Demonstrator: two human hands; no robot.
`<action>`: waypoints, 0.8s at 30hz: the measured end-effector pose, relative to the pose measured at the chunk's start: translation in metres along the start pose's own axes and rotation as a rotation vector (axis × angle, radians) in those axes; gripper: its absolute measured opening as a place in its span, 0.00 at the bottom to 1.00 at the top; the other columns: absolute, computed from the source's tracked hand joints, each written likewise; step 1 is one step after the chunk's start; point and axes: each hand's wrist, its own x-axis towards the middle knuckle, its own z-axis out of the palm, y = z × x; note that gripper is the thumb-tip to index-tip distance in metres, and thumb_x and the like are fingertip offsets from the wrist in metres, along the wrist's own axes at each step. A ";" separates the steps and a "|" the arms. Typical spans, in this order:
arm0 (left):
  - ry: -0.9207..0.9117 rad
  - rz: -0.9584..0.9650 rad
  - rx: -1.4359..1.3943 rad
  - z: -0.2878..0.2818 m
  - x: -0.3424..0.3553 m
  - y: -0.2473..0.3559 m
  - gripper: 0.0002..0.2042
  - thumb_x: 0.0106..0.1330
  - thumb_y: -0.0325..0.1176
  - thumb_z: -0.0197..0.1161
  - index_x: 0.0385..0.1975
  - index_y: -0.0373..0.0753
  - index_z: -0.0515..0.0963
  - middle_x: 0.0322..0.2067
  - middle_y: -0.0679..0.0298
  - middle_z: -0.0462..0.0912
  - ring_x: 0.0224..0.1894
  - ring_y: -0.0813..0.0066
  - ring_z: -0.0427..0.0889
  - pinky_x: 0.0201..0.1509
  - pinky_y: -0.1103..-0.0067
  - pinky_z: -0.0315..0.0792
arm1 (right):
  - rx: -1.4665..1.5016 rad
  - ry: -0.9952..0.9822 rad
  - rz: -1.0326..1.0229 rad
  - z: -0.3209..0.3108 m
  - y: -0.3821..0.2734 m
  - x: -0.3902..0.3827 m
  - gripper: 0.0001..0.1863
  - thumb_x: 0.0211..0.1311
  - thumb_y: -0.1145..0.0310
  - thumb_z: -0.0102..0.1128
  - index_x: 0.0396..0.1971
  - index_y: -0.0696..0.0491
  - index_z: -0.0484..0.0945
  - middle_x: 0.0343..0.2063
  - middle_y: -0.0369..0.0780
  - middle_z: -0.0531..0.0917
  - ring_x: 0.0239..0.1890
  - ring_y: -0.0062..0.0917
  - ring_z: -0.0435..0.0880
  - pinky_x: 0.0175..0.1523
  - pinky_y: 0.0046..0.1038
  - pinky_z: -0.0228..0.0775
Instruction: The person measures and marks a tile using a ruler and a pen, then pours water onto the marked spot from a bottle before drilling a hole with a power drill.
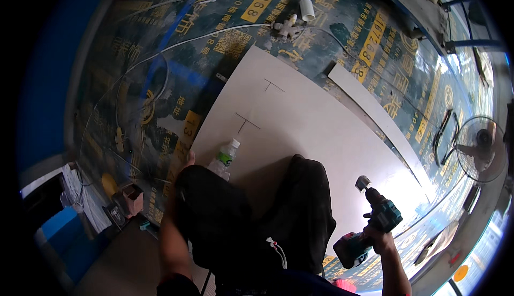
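My right hand [379, 240] is wrapped round the grip of a green and black cordless drill [384, 214], right of my knees. A short, wide cylindrical bit [363, 182] sits in its chuck and points away from me, over the bright side of a large pale panel [321, 119]. Dark pencil-like lines cross near the panel's far left part. By the panel's left edge, a fingertip of my left hand [191, 158] shows past my left knee; the other fingers are hidden. A clear bottle [225, 155] with a white cap and green label stands beside that knee.
Under the panel lies a dark green printed board floor [198, 55]. A narrow pale strip [375, 115] lies along the panel's far right side. Grey cables run to a white cylinder [307, 10] and a metal fitting [288, 27]. A fan [482, 148] stands right; a reddish-brown block [131, 198] is left.
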 end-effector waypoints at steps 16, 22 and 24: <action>0.048 0.043 -0.158 0.046 0.002 0.036 0.41 0.70 0.68 0.46 0.66 0.32 0.65 0.62 0.55 0.72 0.64 0.64 0.68 0.66 0.72 0.64 | -0.405 -0.215 -0.487 0.039 -0.046 0.006 0.26 0.57 0.74 0.69 0.55 0.56 0.71 0.36 0.40 0.83 0.40 0.24 0.84 0.44 0.31 0.79; 0.085 0.019 0.044 0.019 -0.003 0.030 0.43 0.70 0.66 0.46 0.72 0.34 0.56 0.66 0.50 0.67 0.68 0.56 0.66 0.68 0.68 0.61 | -0.428 -0.199 -0.273 0.084 -0.051 -0.007 0.24 0.60 0.70 0.68 0.54 0.57 0.70 0.33 0.40 0.83 0.33 0.25 0.85 0.40 0.30 0.80; 0.085 0.035 0.111 0.021 0.000 0.032 0.42 0.70 0.65 0.46 0.72 0.34 0.57 0.66 0.50 0.67 0.67 0.56 0.67 0.68 0.68 0.62 | -0.405 -0.188 -0.216 0.091 -0.052 -0.007 0.24 0.60 0.69 0.69 0.53 0.58 0.70 0.32 0.40 0.83 0.33 0.25 0.85 0.40 0.29 0.79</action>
